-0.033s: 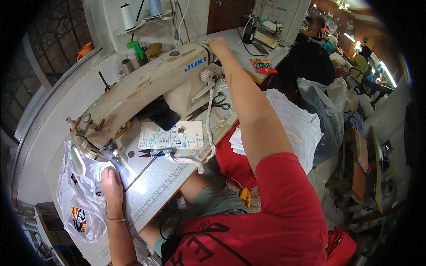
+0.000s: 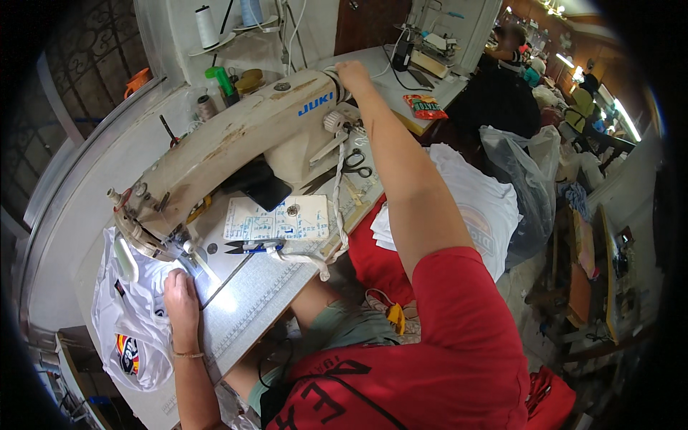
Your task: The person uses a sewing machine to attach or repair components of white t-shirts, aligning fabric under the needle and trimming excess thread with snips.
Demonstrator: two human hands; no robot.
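Note:
A beige sewing machine [image 2: 229, 136] with a worn, stained arm stretches across the grey worktable [image 2: 247, 301]. At its right end, my right hand [image 2: 352, 77] is closed over the handwheel, with the fingertips partly hidden. Under the lit needle end, a white garment [image 2: 140, 312] with a colourful printed patch lies to the left. My left hand [image 2: 181, 295] rests at this garment's right edge beside the presser foot [image 2: 189, 249], fingers together and bent onto the cloth. The thumb is hard to see.
Thread snips [image 2: 254, 247], a marked notebook [image 2: 276, 218], a black phone [image 2: 265, 188] and scissors [image 2: 347, 168] lie beneath and beside the machine arm. A twisted cloth cord [image 2: 340, 208] hangs down there. White garments [image 2: 476, 201] are piled on the right, near a clear plastic bag [image 2: 523, 172].

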